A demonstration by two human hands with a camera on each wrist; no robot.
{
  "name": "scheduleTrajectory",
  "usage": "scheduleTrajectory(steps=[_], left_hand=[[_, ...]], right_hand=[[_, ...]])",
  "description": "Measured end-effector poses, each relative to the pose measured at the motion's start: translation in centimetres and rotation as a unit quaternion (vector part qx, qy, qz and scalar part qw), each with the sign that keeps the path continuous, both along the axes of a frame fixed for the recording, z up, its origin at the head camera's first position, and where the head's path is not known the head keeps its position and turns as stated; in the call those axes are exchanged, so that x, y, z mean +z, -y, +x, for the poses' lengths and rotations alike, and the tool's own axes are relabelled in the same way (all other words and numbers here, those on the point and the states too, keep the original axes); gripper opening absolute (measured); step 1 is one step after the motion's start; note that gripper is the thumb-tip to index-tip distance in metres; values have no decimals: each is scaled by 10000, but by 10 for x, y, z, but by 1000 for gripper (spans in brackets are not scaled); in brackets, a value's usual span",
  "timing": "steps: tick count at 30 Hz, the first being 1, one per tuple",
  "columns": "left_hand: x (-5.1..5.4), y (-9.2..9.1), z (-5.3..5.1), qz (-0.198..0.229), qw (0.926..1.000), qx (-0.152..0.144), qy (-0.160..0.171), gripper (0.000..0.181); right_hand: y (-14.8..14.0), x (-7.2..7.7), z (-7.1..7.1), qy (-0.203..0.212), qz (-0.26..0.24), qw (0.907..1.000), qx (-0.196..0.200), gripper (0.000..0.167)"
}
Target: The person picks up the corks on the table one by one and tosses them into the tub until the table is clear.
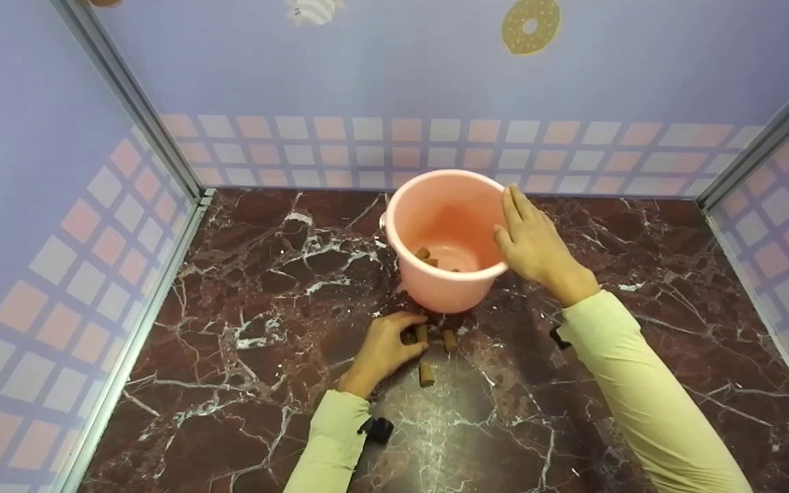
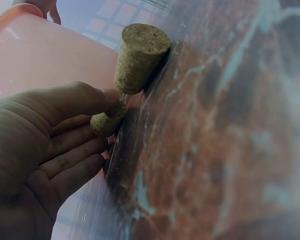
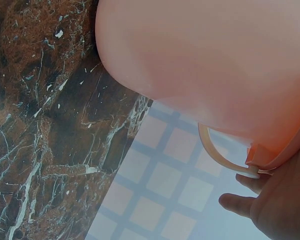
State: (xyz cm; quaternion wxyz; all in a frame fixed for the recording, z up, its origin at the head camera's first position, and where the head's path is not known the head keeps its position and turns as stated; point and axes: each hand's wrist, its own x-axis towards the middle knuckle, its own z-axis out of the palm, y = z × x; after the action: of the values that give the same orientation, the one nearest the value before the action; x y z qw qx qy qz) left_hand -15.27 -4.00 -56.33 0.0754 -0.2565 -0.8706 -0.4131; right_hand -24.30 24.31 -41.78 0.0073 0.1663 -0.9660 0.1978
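Observation:
A pink bucket (image 1: 451, 293) stands on the dark marbled surface, its mouth tipped toward the head view. Several brown corks (image 1: 422, 253) lie at its bottom. My right hand (image 1: 537, 248) holds the bucket's right rim, thumb on the inner side and fingers along the edge. In front of the bucket, my left hand (image 1: 387, 346) has its thumb and fingers around a small cork (image 2: 108, 123), which the thumb partly hides. Two more corks lie close by: one cork (image 1: 450, 340) right of the fingertips, another cork (image 1: 426, 374) nearer the front.
The bucket's pale handle (image 3: 215, 152) hangs beside the right hand in the right wrist view. Behind the bucket rises a purple wall (image 1: 394, 82) with checks and printed sweets. Side panels with metal edges (image 1: 131, 363) border the marbled surface (image 1: 251, 397) on both sides.

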Motion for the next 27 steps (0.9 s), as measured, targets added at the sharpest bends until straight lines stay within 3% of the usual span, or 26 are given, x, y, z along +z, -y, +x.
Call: scheduleTrajectory(steps=[27], left_hand=[[-2,-2,1,-164,9997,148,-114,36]], right_hand=[[0,1,-1,49,46,10000,-4,70]])
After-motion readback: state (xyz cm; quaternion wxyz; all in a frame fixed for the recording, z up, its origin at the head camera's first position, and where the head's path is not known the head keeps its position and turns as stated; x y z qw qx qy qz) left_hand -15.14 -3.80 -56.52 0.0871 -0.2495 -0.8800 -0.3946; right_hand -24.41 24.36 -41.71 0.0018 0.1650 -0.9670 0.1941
